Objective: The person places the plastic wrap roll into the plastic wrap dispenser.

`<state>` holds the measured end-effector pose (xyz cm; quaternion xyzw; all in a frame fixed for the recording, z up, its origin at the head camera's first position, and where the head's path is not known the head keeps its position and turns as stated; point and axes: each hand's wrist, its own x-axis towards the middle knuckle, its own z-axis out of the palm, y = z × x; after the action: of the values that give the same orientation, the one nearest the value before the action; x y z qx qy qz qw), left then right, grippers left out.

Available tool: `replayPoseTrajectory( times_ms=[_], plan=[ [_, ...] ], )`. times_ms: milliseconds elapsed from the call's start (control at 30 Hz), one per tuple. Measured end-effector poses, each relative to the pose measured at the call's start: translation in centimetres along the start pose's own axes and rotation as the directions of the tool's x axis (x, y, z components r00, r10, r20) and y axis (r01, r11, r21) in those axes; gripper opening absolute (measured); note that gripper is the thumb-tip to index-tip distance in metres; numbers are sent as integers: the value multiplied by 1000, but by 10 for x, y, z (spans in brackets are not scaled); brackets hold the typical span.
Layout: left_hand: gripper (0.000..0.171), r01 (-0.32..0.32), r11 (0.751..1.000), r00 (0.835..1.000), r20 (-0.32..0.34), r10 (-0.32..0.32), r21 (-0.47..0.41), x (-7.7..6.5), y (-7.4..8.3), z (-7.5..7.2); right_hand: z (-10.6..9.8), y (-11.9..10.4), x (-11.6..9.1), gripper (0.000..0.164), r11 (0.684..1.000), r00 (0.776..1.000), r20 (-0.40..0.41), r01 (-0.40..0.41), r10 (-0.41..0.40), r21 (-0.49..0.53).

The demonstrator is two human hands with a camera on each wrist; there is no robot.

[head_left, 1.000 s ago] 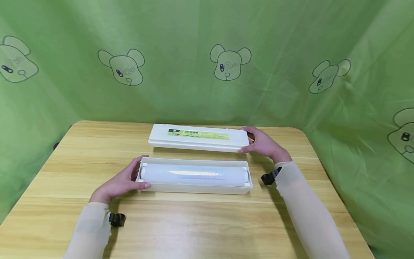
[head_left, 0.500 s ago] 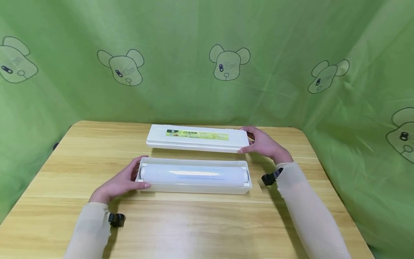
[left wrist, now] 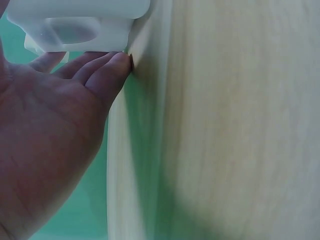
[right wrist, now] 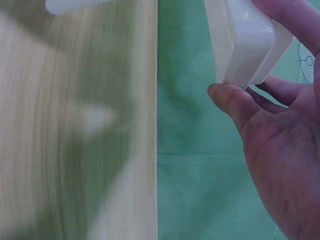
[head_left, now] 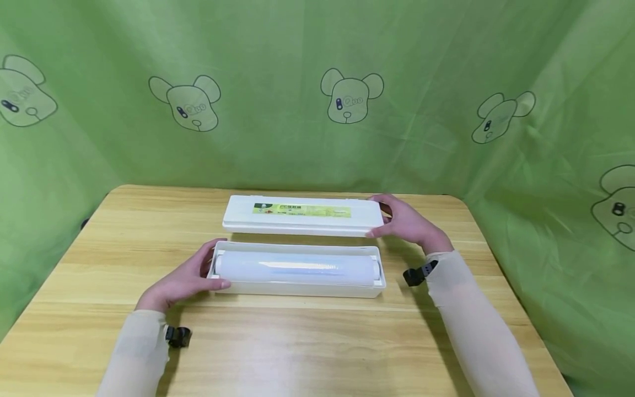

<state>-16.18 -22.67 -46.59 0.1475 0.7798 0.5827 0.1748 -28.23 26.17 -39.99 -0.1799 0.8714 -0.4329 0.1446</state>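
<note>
A long white box [head_left: 297, 289] lies on the wooden table with a roll of cling film [head_left: 297, 267] inside. At its left end, my left hand [head_left: 186, 278] grips the box, thumb at the front wall and fingers behind. The left wrist view shows those fingers [left wrist: 107, 75] against the box end [left wrist: 75, 30]. Just behind the box, my right hand [head_left: 405, 222] holds the white lid [head_left: 233, 216] by its right end. A green and yellow label [head_left: 301, 210] faces up on it. In the right wrist view the lid [right wrist: 250, 45] is between thumb and fingers, raised off the table.
The wooden table [head_left: 278, 353] extends in front of the box and to both sides. A green curtain [head_left: 278, 149] printed with bear heads stands behind and beside the table. Black wrist cameras sit on the left wrist [head_left: 177, 337] and right wrist [head_left: 419, 273].
The lid has shifted a little left and nearer the box, its left end coming down so it lies more level. My left hand and the box have stayed put.
</note>
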Motion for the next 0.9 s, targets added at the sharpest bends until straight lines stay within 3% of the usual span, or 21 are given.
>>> replayPoseTrajectory(
  times_ms=[900],
  plan=[
    [96,-17,1000,1000,1,17,-17,0,-1,0,-1,-7,-22,92,997,999,-3,32,-32,73]
  ],
)
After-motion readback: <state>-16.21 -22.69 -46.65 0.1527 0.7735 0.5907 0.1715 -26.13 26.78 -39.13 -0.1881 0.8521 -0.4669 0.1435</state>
